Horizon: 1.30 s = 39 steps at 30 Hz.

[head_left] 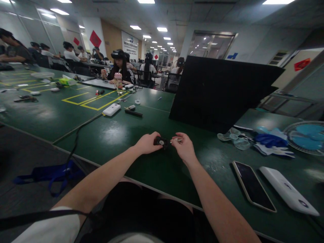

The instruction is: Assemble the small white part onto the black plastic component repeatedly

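Observation:
Just above the green table, my left hand (147, 143) is closed on a small black device (162, 143) with a round silvery disc on its face; its exact kind is too small to tell. To its right, my right hand (185, 148) pinches a small whitish piece (178, 140) between thumb and fingers. That piece points toward the black device, with a narrow gap between them. Beyond my hands lie a black bar (133, 113) and a small light cylindrical object (131, 107).
A large black panel (212, 91) stands at the right. Nearer me are a phone (253, 185), a white power bank (288, 190), blue and white gloves (272, 141) and a fan (307, 136). Another white power bank (111, 109) with a cable lies left. A person (120, 69) sits opposite.

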Available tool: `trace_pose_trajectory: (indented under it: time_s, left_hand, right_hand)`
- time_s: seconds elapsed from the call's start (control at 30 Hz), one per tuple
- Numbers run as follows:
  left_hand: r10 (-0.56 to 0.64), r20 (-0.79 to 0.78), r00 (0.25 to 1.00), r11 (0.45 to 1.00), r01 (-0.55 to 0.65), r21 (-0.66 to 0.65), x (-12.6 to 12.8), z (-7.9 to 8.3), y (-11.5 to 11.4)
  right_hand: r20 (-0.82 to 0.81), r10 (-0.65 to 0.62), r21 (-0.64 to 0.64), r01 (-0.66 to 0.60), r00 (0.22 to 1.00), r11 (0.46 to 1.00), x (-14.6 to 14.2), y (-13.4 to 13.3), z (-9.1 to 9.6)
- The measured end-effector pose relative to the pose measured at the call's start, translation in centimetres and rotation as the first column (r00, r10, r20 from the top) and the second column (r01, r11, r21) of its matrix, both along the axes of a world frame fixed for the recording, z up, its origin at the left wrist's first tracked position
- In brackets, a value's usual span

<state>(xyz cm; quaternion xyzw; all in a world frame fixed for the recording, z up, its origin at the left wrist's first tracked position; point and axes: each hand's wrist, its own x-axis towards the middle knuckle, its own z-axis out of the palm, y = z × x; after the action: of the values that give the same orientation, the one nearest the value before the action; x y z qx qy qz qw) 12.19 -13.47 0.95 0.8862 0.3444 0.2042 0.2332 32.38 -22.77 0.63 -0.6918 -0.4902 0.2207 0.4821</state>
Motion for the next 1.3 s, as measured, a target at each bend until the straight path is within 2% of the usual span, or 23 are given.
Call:
trace_pose_trajectory:
  time_s: [0.17, 0.27, 0.5, 0.6, 0.67, 0.7, 0.77, 0.87, 0.97, 1.07, 1.13, 1.17, 1.23, 1.3]
  left_hand:
    - [-0.023, 0.006, 1.000, 1.000, 0.023, 0.008, -0.1, 0.1, 0.0]
    - [-0.019, 0.006, 1.000, 1.000, 0.019, 0.014, 0.0, 0.0, 0.0]
    - [0.025, -0.008, 1.000, 1.000, -0.025, -0.003, 0.0, 0.1, 0.1]
    - [0.014, 0.002, 1.000, 1.000, -0.013, -0.018, 0.0, 0.1, 0.0]
    - [-0.012, 0.010, 1.000, 1.000, 0.012, -0.024, 0.0, 0.1, -0.1]
    - [-0.028, 0.015, 0.999, 0.999, 0.029, -0.023, 0.0, 0.1, -0.2]
    - [-0.051, 0.019, 0.999, 0.999, 0.051, -0.012, 0.0, 0.1, -0.3]
    - [-0.045, 0.009, 0.999, 0.999, 0.045, 0.006, 0.0, 0.1, -0.5]
    - [-0.019, -0.013, 1.000, 1.000, 0.019, 0.009, 0.2, 0.1, -0.6]
    - [0.000, -0.030, 1.000, 1.000, 0.000, 0.021, 0.2, 0.1, -0.5]
    - [0.030, -0.036, 0.999, 0.999, -0.029, 0.026, 0.1, 0.1, -0.4]
    - [0.052, -0.035, 0.998, 0.998, -0.051, 0.027, 0.1, 0.2, -0.3]
    - [0.094, -0.030, 0.995, 0.995, -0.094, 0.024, -0.1, 0.3, -0.1]
    - [0.130, -0.033, 0.991, 0.991, -0.129, 0.025, -0.3, 0.4, 0.1]
  right_hand:
    - [0.226, 0.057, -0.125, -0.029, 0.972, 0.992, -1.0, -1.3, 2.2]
    - [0.266, 0.077, -0.165, -0.033, 0.961, 0.986, -0.9, -1.4, 2.4]
    - [0.181, -0.041, -0.028, 0.046, 0.983, 0.999, 0.8, -0.3, 0.6]
    - [0.060, -0.011, 0.035, 0.009, 0.998, 0.999, 0.7, -0.4, 0.7]
    - [0.003, 0.048, 0.023, -0.048, 0.999, 0.999, 0.1, -0.5, 0.8]
    - [0.021, 0.080, -0.001, -0.080, 0.997, 0.997, -0.3, -0.7, 0.8]
    - [0.165, 0.143, -0.054, -0.136, 0.976, 0.989, -1.3, -0.9, 0.7]
    - [0.421, 0.177, -0.092, -0.152, 0.889, 0.984, -2.9, -1.3, 0.6]
    - [0.504, 0.116, -0.067, -0.095, 0.856, 0.993, -3.9, -1.5, 1.2]
    - [0.552, -0.013, -0.005, 0.018, 0.834, 1.000, -3.6, -1.9, 2.6]
    - [0.593, -0.029, -0.072, 0.089, 0.804, 0.993, -2.8, -2.2, 3.5]
    - [0.608, 0.016, -0.164, 0.107, 0.793, 0.981, -2.3, -2.4, 3.9]
    - [0.590, 0.170, -0.406, 0.108, 0.790, 0.907, -1.3, -2.7, 4.1]
    - [0.547, 0.298, -0.540, 0.058, 0.782, 0.839, -0.7, -2.8, 3.9]
